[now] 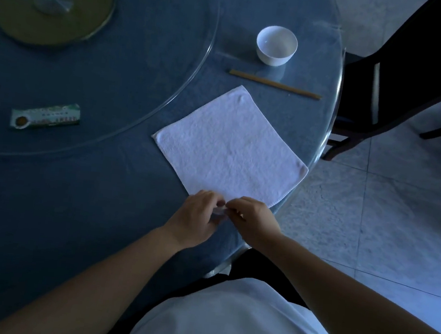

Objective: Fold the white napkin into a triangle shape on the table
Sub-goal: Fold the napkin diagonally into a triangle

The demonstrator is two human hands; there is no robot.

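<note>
The white napkin (230, 146) lies flat and unfolded on the blue round table (100, 194), turned like a diamond with one corner pointing toward me. My left hand (194, 216) and my right hand (251, 220) meet at that near corner. Both pinch the corner between fingers and thumb, and the corner itself is mostly hidden under them.
A white bowl (276, 45) and a pair of wooden chopsticks (275, 84) lie beyond the napkin. A green packet (45, 116) rests on the glass turntable (138, 102) to the left. The table edge (333, 111) runs close on the right, with a dark chair (405, 78) past it.
</note>
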